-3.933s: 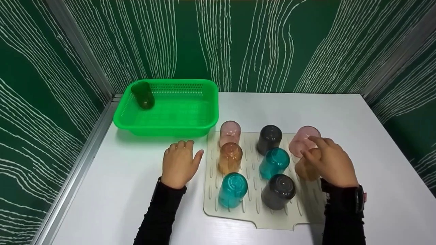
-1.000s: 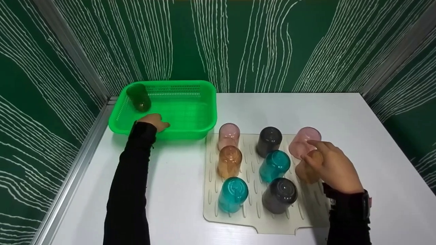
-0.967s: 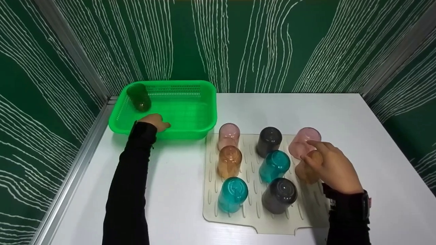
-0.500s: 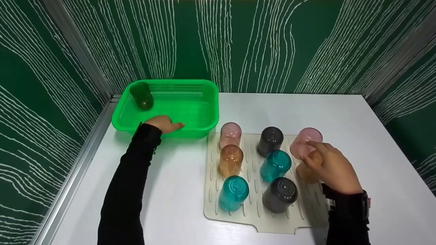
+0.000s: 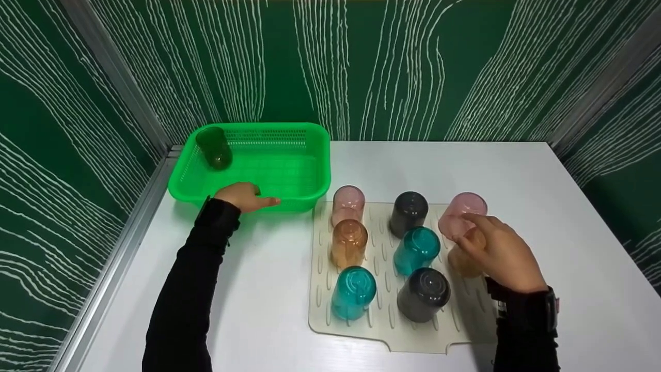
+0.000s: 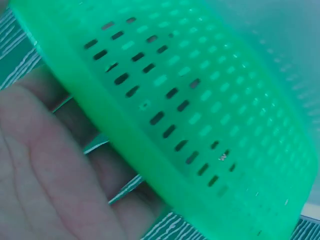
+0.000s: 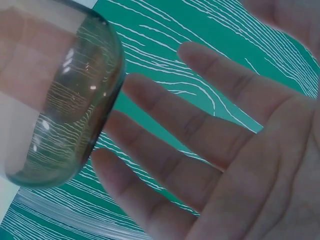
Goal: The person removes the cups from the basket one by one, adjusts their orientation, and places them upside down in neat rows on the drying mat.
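My left hand (image 5: 241,197) is at the near rim of a green plastic basket (image 5: 294,199), its fingers hooked over the edge and its thumb lying along it. The left wrist view shows the fingertips hidden behind the rim, with the perforated wall (image 6: 180,100) beside them. On the right, my right hand (image 5: 503,253) hovers by an upside-down orange cup (image 5: 465,260). Its fingers (image 7: 155,97) are spread and loosely bent, with the tips right at the cup's base in the right wrist view. A pink cup (image 5: 467,204) stands just behind the orange one.
A beige drying mat (image 5: 356,330) bears several upturned cups, among them a teal cup (image 5: 353,293), a dark grey cup (image 5: 423,294) and a second orange cup (image 5: 349,244). A dark brownish cup (image 5: 214,148) leans in the basket's far left corner. Patterned green walls (image 5: 372,62) enclose the table.
My left hand went from the table up to the basket, then shifted slightly right along its near rim. My right hand stays by the orange cup. The cups have not moved.
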A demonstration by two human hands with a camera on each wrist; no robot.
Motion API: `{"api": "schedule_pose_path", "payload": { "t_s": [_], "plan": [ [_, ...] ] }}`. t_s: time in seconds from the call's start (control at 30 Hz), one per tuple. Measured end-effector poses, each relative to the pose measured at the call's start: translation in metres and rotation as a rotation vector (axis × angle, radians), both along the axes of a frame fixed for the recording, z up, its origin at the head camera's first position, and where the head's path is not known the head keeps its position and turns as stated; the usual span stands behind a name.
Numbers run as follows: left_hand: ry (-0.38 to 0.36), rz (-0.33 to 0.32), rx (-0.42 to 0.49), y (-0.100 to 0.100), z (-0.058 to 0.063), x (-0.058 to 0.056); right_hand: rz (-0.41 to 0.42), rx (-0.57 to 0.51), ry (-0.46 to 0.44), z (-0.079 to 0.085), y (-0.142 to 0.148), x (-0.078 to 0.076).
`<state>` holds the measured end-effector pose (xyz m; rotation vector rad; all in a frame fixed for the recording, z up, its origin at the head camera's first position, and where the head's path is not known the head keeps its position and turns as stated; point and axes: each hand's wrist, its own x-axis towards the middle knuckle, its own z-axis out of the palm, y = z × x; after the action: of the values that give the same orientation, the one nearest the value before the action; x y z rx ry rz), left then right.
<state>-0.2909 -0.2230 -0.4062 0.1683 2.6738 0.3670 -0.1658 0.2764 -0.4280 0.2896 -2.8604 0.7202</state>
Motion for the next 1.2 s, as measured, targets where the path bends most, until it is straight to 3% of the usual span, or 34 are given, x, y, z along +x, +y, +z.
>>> {"api": "schedule_pose_path", "payload": {
  "t_s": [0.17,0.3,1.2],
  "plan": [
    [0.115,0.008,-0.036,-0.001,-0.013,0.008,0.005,-0.001,-0.012,0.0,-0.001,0.0],
    [0.15,0.014,-0.054,-0.002,-0.018,0.013,0.008,-0.003,-0.023,0.0,-0.002,-0.001],
    [0.05,-0.053,0.045,-0.017,-0.012,0.044,0.002,0.001,-0.066,0.0,-0.004,-0.002]
  ]
}}
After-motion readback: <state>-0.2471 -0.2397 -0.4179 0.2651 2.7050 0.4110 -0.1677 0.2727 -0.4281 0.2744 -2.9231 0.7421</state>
